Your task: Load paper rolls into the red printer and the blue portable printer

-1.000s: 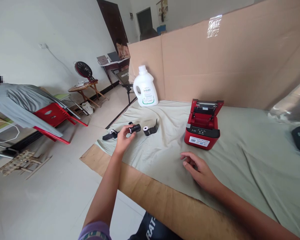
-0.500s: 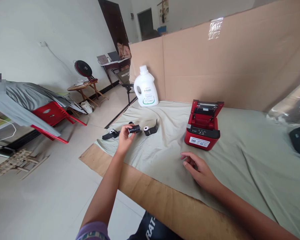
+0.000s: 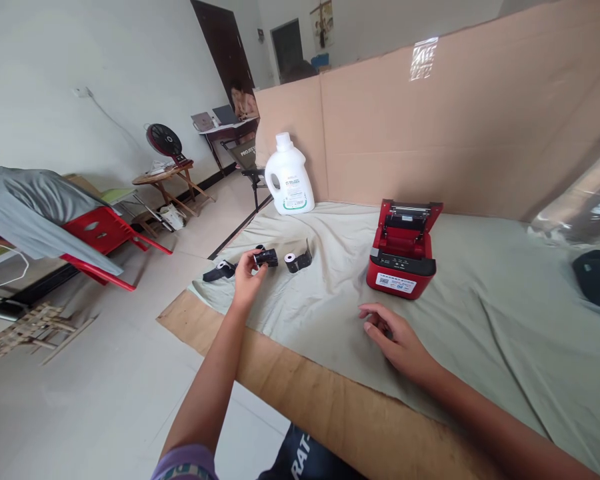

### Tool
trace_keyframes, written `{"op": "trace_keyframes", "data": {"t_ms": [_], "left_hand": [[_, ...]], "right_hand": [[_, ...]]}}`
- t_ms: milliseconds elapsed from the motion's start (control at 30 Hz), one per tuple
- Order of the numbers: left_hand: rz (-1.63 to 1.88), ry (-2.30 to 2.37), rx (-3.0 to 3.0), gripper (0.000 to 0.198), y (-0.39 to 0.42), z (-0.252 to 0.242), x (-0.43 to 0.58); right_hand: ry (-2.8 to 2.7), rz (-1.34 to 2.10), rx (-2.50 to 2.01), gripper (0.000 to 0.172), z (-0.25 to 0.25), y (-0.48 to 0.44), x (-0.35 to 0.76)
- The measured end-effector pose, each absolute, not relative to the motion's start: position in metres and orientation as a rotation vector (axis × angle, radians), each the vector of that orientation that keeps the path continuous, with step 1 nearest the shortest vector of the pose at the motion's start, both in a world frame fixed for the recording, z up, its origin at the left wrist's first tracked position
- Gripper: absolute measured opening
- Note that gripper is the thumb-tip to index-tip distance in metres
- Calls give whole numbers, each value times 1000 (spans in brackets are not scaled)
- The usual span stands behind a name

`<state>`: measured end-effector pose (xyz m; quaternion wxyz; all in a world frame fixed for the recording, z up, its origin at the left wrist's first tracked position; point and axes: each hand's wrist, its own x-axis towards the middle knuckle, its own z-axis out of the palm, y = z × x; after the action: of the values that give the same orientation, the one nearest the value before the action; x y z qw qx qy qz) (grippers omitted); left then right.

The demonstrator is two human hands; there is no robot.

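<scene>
Between the thumb and fingers of my left hand [image 3: 249, 277] is a black paper roll [image 3: 267, 258], held on its side above the cloth. Just right of it, another black roll [image 3: 299, 260] with a pale end lies with its loose strip sticking up. More black rolls [image 3: 220, 271] sit left of my left hand, partly hidden by it. My right hand [image 3: 393, 338] hovers or rests over the cloth, fingers loosely curled but apart, nothing seen in it. Beyond it stands a red and black receipt printer [image 3: 403, 257], its lid raised and the paper bay exposed.
A white detergent jug [image 3: 289, 177] stands at the back against a cardboard wall [image 3: 420, 140]. Grey-green cloth [image 3: 330, 320] covers the wooden board [image 3: 300, 373]. A dark object [image 3: 597, 280] lies far right. Two people sit at the left and back; a fan [image 3: 164, 140] is on a stool.
My left hand has shifted slightly left with the black roll, which has turned a little. My right hand has stayed almost still; the whole view has moved a little.
</scene>
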<state>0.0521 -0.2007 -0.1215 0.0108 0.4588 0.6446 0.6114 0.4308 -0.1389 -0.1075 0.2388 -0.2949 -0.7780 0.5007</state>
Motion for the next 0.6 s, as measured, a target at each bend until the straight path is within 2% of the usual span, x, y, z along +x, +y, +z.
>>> {"op": "trace_keyframes", "data": {"t_ms": [200,367,467,533,600], "left_hand": [[1611,2343,1612,42,-197,-113,35],[924,2562,1771,50,-175,-89,19],[551,2582,1835,48,-161,-80,20],[430,2582,1874,46,-156,-77,19],[479,2599,1882,47,-155,-75,14]], "right_hand": [[-2124,1379,-802,27,-106,-139,430],[-2116,1399,-785,26,-106,-139,429],[-2114,1405,-770,26,-107,-139,430],[-2111,1401,-763,26,-108,-139,431],[-2111,1397,-752,25,-108,-139,431]]}}
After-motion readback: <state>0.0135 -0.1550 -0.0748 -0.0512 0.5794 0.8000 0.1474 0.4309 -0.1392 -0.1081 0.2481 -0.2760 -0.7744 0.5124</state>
